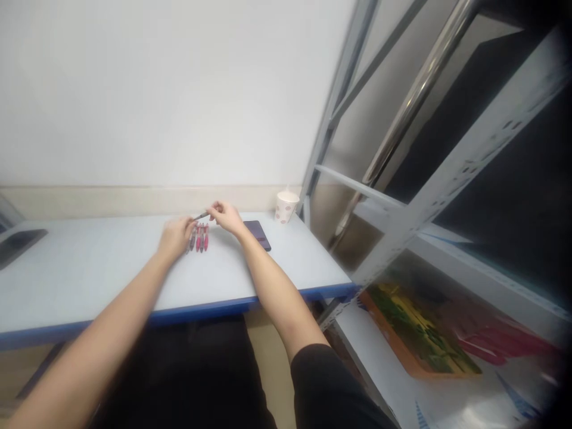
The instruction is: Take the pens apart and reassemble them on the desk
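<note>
Several slim pens [201,239] with red or dark barrels lie side by side in a row on the white table [111,256]. Just beyond their far ends, a dark pen [202,215] is held between both hands, a little tilted. My right hand [227,218] pinches its right end. My left hand [176,238] has its fingertips closed at the other end, beside the row, and partly covers the leftmost pens. Fine detail at the fingertips is blurred.
A dark phone [258,235] lies beside my right forearm. A patterned paper cup [286,208] stands at the back right corner. Another dark flat device [20,246] rests at the far left. A metal rack [393,220] rises on the right, with an orange-edged item [415,333] on its lower shelf.
</note>
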Available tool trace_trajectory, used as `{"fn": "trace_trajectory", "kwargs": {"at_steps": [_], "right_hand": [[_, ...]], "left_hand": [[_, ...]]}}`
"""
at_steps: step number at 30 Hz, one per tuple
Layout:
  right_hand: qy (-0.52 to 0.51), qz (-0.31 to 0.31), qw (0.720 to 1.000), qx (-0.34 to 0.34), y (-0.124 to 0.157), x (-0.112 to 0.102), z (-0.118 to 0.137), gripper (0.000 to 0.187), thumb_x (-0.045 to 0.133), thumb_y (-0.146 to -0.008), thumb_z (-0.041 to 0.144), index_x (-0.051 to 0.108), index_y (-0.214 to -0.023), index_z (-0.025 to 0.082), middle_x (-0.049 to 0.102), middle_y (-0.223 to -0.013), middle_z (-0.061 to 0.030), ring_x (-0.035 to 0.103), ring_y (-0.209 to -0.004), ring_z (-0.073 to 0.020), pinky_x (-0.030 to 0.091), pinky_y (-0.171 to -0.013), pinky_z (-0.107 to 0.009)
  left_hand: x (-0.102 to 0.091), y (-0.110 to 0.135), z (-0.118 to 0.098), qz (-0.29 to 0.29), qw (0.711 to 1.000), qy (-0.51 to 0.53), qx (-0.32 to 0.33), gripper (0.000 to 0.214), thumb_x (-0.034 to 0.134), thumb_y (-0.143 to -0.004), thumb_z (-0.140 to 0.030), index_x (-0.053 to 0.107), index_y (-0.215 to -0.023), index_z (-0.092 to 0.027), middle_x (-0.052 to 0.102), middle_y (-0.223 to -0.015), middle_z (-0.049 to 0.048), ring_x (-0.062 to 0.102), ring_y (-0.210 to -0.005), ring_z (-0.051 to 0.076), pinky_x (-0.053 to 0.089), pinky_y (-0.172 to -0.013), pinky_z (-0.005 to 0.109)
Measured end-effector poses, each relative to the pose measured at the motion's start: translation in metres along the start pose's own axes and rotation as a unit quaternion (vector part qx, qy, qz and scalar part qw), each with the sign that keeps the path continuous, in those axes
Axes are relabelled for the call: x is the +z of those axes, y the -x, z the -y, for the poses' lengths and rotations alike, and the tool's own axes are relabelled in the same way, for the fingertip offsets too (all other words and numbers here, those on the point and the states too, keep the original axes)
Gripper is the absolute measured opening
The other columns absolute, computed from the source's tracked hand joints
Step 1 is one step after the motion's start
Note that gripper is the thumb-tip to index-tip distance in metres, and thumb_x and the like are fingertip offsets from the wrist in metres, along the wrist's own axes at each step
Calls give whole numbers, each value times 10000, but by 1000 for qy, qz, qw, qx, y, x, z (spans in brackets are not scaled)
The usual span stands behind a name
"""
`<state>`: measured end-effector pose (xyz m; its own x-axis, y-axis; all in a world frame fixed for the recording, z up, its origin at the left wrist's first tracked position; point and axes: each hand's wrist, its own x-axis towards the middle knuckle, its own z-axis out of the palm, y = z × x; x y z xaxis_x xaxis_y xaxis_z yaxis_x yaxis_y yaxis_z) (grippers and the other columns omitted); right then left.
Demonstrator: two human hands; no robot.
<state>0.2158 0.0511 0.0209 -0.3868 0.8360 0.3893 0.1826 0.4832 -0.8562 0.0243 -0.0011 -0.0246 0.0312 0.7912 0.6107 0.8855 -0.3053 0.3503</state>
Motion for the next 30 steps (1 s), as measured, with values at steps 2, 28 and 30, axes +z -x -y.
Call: {"fn": "trace_trajectory", "kwargs": {"at_steps": [2, 28, 30], "right_hand": [[16, 32, 998, 44, 3, -3, 4, 433, 601, -1035, 413, 595, -677, 171, 625, -569, 15, 514, -500, -93, 432, -568, -216], [35, 200, 977, 58, -6, -29, -10, 185, 701, -935, 300, 720, -855, 134, 760, -843, -72, 655, -690, -127, 441, -548, -207], [25, 190, 981, 39, -5, -29, -10, 85, 748, -870, 215, 713, -876, 138, 759, -871, -58, 657, -722, -120, 450, -564, -194]], "left_hand": [[1, 1, -4, 20, 998, 47, 32, 261, 465, -1005, -375, 662, -957, -211, 741, -939, 110, 663, -891, 286, 494, -871, 404], [-4, 7, -9, 113, 978, 172, 33, 470, 421, -1076, -460, 693, -795, -200, 689, -610, 6, 639, -597, 174, 487, -678, 283], [-4, 7, -9, 117, 979, 166, 32, 482, 425, -1079, -463, 690, -775, -199, 693, -621, 11, 643, -613, 174, 482, -688, 285]]}}
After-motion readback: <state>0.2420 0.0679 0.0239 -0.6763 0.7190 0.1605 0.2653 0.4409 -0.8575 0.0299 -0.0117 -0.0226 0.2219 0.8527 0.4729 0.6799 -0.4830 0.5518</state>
